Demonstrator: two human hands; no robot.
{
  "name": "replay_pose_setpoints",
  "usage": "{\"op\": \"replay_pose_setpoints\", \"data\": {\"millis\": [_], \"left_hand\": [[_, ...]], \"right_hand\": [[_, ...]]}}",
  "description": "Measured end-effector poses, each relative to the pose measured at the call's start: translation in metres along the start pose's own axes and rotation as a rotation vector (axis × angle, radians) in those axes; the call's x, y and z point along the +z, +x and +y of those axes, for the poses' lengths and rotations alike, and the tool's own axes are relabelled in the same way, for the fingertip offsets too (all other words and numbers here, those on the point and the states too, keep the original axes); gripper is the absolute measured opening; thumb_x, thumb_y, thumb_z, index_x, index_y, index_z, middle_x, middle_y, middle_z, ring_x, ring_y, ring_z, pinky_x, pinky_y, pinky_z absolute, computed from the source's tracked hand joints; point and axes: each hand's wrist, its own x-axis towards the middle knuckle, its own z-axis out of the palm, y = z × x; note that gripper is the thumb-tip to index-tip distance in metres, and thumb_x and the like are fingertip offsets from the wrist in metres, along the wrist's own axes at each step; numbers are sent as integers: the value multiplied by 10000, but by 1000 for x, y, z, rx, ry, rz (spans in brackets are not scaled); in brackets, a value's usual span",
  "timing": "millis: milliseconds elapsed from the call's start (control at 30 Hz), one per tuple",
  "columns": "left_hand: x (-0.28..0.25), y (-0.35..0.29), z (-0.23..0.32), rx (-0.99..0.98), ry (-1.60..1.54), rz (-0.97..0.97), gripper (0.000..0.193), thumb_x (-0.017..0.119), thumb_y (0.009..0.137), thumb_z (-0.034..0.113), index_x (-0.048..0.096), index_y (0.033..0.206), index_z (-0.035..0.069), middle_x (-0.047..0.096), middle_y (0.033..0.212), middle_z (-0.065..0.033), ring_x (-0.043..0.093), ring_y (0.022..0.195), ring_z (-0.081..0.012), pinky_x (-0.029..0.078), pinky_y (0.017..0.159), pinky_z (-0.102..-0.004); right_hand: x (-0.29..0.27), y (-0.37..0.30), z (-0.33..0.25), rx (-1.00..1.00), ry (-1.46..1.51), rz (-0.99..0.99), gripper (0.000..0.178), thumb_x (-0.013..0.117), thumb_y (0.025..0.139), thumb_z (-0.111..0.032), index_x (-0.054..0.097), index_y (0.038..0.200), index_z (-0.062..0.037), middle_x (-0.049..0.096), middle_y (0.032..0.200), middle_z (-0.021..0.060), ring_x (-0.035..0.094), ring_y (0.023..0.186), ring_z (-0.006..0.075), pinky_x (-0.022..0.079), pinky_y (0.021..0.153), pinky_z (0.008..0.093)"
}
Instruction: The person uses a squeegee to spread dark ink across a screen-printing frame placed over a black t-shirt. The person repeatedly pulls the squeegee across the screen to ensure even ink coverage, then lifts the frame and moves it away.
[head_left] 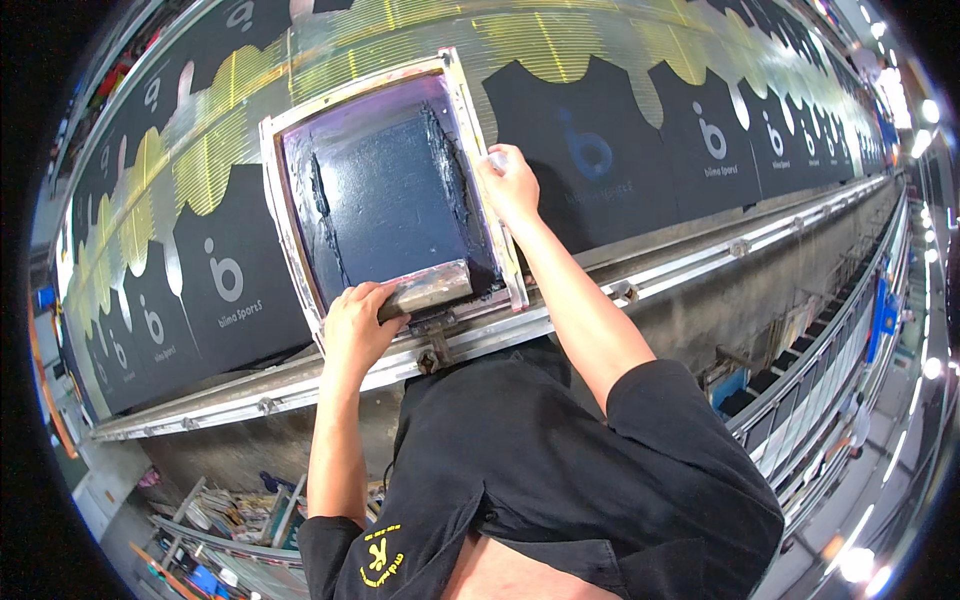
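A screen-printing frame [274, 190] with pale, ink-stained edges lies over the dark fabric panels in front of me. Dark ink coats its mesh [375, 190], with thick ridges along both sides. My left hand [355, 325] is closed round the left end of a squeegee [435, 287], which rests across the near end of the mesh. At the frame's right side, my right hand [510, 187] is closed on the edge; the fingertips are partly hidden.
Dark fabric panels [630, 190] with pale logos run along the long table on both sides. A metal rail [690, 262] with clamps lines its near edge. Racks [800, 400] stand behind me at right, and more shelving [230, 515] stands at lower left.
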Motion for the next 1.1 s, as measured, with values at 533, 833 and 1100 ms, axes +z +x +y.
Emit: {"op": "replay_pose_setpoints", "data": {"millis": [533, 833, 1100], "left_hand": [[22, 8, 5, -44, 218, 34, 362, 746, 787, 88, 772, 1145, 134, 758, 1085, -103, 701, 1101, -364, 547, 974, -477], [26, 1, 25, -159, 218, 29, 336, 752, 791, 67, 776, 1121, 123, 751, 1088, -105, 697, 1117, -364, 548, 981, -469], [24, -2, 42, -180, 199, 40, 351, 752, 771, 44, 772, 1117, 101, 748, 1049, -145, 708, 1095, -375, 550, 964, -467]], "right_hand": [[-328, -173, -180, -758, 1459, -964, 282, 657, 1119, -253, 689, 1100, 26, 680, 1033, 77, 667, 939, 202, 549, 892, 384], [-420, -207, -154, -838, 1594, -873, 272, 646, 1119, -251, 685, 1072, 14, 677, 1050, 97, 666, 948, 212, 544, 889, 393], [-465, -211, -147, -916, 1677, -753, 266, 637, 1119, -249, 681, 1047, 3, 674, 1066, 116, 666, 956, 221, 539, 887, 402]]}}
